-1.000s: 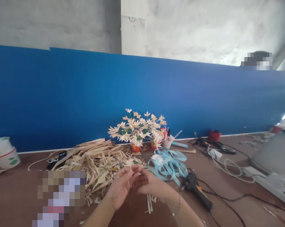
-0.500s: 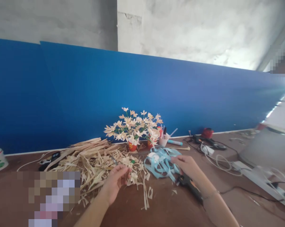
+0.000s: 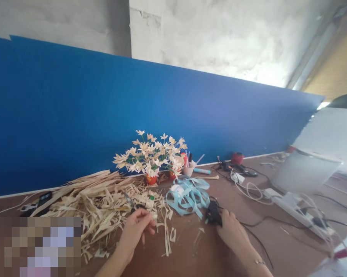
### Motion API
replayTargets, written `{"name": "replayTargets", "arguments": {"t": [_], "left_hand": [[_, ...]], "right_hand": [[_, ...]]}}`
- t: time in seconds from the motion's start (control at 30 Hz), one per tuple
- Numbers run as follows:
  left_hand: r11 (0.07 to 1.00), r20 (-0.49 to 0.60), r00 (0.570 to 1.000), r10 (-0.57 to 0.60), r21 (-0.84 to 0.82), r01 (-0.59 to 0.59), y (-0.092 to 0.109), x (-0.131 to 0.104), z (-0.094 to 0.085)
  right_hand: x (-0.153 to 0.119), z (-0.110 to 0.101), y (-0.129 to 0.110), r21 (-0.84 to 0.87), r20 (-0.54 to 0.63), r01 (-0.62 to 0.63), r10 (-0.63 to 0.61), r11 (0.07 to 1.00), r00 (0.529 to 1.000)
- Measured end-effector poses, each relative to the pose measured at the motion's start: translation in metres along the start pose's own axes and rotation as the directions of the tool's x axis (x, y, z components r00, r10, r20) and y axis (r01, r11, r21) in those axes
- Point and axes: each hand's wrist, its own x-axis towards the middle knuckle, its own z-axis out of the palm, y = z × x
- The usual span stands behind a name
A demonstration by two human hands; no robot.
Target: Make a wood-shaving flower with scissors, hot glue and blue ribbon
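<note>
My left hand (image 3: 136,230) is closed in a pinch above the front of the table. A small pale piece seems to be at its fingertips, too small to make out. Just behind that hand a pair of scissors (image 3: 130,202) lies on the heap of dry pale husk strips (image 3: 104,209). My right hand (image 3: 233,232) has its fingers round the handle end of a black glue gun (image 3: 213,212), which lies low at the table; the handle is mostly hidden. Left of the gun, a tangle of light blue ribbon (image 3: 190,196) spreads out.
Pale handmade flowers (image 3: 153,152) stand in red pots (image 3: 151,179) by the blue partition (image 3: 161,100). A cup of pens (image 3: 190,168) is beside them. At the right are a power strip (image 3: 301,215), trailing cables and a grey-white bin-like container (image 3: 304,169).
My right hand has come down from beside the blue ribbon onto the glue gun's handle. My left hand keeps its pinch. The view has turned slightly right.
</note>
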Motion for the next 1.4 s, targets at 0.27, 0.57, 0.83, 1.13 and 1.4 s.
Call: {"name": "replayTargets", "arguments": {"t": [0.27, 0.57, 0.83, 1.13, 1.4], "left_hand": [[1.000, -0.057, 0.998, 0.018, -0.022, -0.020, -0.005, 0.003, 0.004], [1.000, -0.082, 0.997, 0.016, -0.021, -0.017, -0.007, 0.006, 0.004], [0.999, -0.075, 0.997, 0.036, 0.009, -0.035, -0.013, 0.008, 0.004], [0.998, -0.104, 0.994, 0.032, 0.049, -0.027, -0.008, 0.006, 0.007], [0.998, -0.090, 0.995, 0.042, 0.046, -0.038, -0.009, 0.005, 0.008]], "right_hand": [[0.013, -0.006, 0.014, 0.213, -0.070, -0.154, 0.172, 0.965, 0.983], [0.012, -0.022, -0.001, 0.841, -0.202, -0.019, 0.347, 0.540, 0.916], [-0.019, -0.030, -0.073, 0.839, -0.319, 0.389, -0.233, 0.381, 0.918], [-0.027, -0.028, -0.119, 0.619, -0.307, 0.724, -0.754, 0.304, 0.580], [-0.024, -0.014, -0.123, 0.642, -0.307, 0.699, -0.728, 0.317, 0.613]]}}
